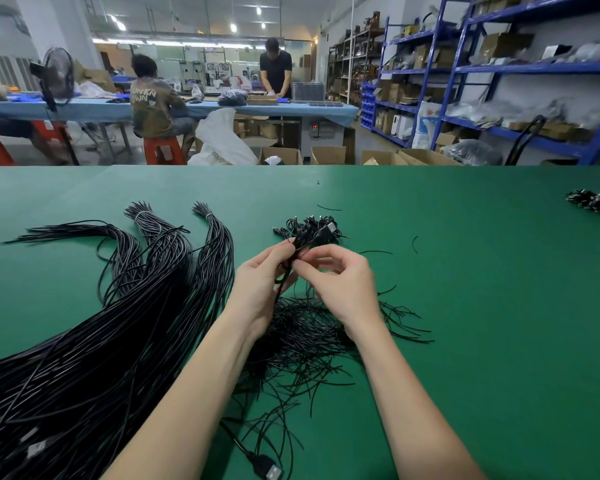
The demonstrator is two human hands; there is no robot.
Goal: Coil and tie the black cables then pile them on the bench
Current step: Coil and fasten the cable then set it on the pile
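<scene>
Above the bench [465, 271] centre, the left hand [262, 275] grips a small coiled cable [310, 237] while the right hand [340, 275] pinches its tie at three o'clock; light and springy, it is probably best held mid-coil.

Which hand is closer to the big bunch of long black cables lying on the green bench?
Left. The left hand is just beside the big bunch of long black cables, on its right edge. The right hand is farther off, beyond the left hand.
</scene>
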